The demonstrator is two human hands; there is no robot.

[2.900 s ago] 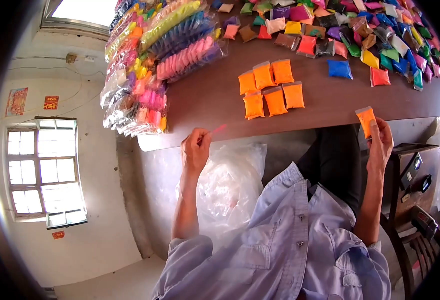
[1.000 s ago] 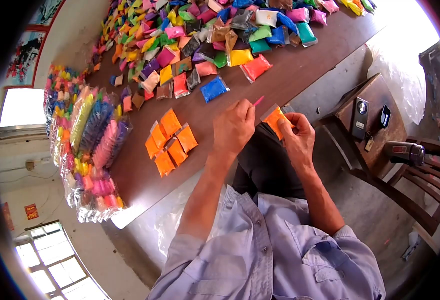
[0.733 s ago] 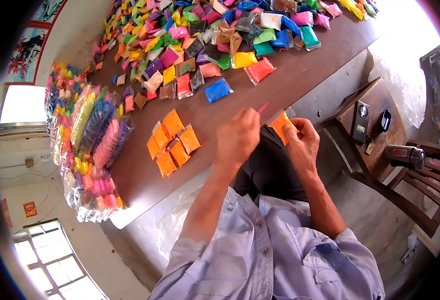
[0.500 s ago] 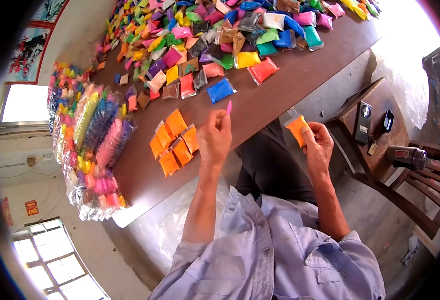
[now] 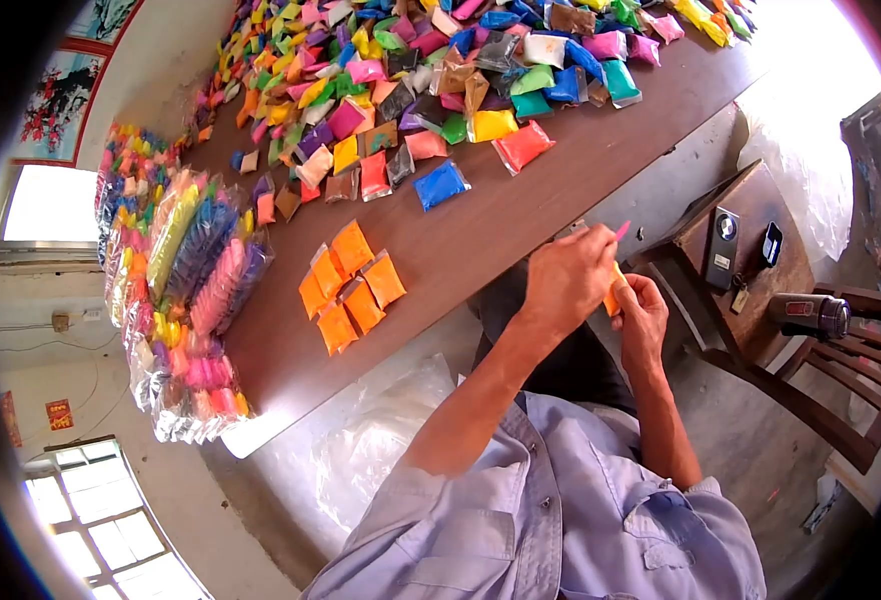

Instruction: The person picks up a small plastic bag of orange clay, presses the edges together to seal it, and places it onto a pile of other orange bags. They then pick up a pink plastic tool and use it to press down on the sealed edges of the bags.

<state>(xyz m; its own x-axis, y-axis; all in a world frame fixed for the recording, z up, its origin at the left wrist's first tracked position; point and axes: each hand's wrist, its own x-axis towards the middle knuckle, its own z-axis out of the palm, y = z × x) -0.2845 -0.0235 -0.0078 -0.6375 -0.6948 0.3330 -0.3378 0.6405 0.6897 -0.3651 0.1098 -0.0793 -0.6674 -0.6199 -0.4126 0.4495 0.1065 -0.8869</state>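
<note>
My right hand (image 5: 644, 312) is closed on an orange packet (image 5: 614, 290), which shows only in part between the two hands. Right beside it, my left hand (image 5: 572, 275) is closed round a small pink pointed tool (image 5: 622, 231), whose tip sticks out past the fingers. The left hand hides the top of the packet. On the brown table (image 5: 460, 260), several flat orange packets (image 5: 351, 246) lie grouped to the left of my hands. A blue packet (image 5: 442, 185) lies alone above them, near a red packet (image 5: 523, 147).
A large heap of coloured packets (image 5: 440, 70) covers the table's far part. Bulging clear bags of packets (image 5: 195, 290) stand at the left edge. On the right are a wooden stool (image 5: 760, 220) with a phone-like device (image 5: 723, 240), a flask (image 5: 810, 314) and a chair (image 5: 860, 365).
My left hand has moved right with the pink tool, from above the table over to the orange packet. My right hand has stayed nearly in place, still holding the packet.
</note>
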